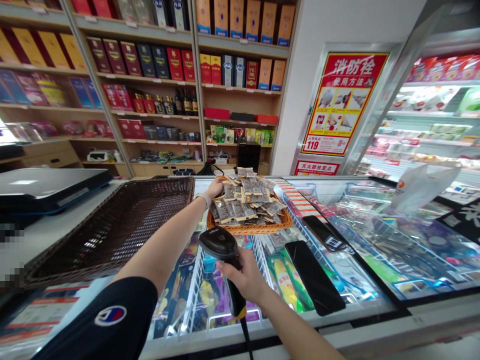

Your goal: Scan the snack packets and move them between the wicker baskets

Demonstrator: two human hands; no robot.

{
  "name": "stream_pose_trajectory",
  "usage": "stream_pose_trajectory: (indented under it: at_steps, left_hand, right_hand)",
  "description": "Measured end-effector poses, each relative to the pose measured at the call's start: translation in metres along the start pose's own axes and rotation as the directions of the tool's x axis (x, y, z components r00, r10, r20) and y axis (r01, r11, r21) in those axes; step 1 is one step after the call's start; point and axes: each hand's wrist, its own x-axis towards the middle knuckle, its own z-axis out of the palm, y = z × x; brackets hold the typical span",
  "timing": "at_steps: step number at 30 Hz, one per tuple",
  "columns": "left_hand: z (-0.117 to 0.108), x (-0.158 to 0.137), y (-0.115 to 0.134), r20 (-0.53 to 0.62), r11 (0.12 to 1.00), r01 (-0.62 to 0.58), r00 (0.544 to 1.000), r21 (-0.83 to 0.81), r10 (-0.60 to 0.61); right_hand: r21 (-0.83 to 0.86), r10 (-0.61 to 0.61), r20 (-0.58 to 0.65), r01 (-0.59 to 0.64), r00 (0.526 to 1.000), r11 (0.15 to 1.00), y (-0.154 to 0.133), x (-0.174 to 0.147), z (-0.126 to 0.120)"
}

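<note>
- The right hand [246, 276] gripped a black plastic handheld scanner [220, 243].
- The left hand [215, 187] was at the orange wicker basket [255, 230] on the glass-topped freezer [435, 316]; its grip couldn't be told.
- Tilting could have spilled the heaped small packets [245, 195].

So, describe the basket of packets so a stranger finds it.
Find the glass freezer top. Toward its far side, beyond the black scanner, sits the basket. Unlike the larger dark basket at left, it is orange and heaped with packets.
</note>
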Motion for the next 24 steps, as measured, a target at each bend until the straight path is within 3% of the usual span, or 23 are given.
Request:
stream_pose_trajectory:
  at_steps: [3,7,10,13,15,18,24]
  left_hand:
    - [-0.015,-0.002,0.011,-0.053,1.000,0.022,0.998,-0.006,-0.022]
    - [-0.055,-0.019,0.034,-0.127,1.000,0.030,0.991,-0.001,-0.029]
    - [-0.091,-0.048,0.043,-0.154,0.999,0.022,0.988,0.027,-0.018]
    - [-0.116,-0.090,0.037,-0.220,0.991,0.007,0.975,0.135,0.023]
    - [-0.122,-0.121,0.026,-0.233,0.944,0.004,0.969,0.330,0.078]
    - [-0.117,-0.167,0.011,-0.154,0.805,-0.044,0.974,0.591,0.167]
    - [-0.104,-0.241,-0.006,-0.139,0.757,-0.189,0.928,0.625,0.347]
  right_hand:
    - [-0.012,-0.009,-0.006,0.009,1.000,1.000,0.002,0.000,0.000]
    - [0.001,-0.002,-0.010,0.002,1.000,1.000,0.004,-0.001,0.001]
    - [-0.015,0.014,-0.015,-0.014,1.000,1.000,0.004,-0.001,0.001]
    - [-0.034,0.010,-0.018,-0.011,1.000,0.999,0.003,0.000,-0.001]
    - [-0.029,0.005,-0.027,-0.005,1.000,1.000,0.005,0.000,-0.003]
    - [-0.022,0.008,-0.044,-0.009,0.999,1.000,0.009,0.001,-0.006]
    - [-0.021,0.045,-0.054,-0.046,0.998,0.999,0.010,0.002,-0.003]
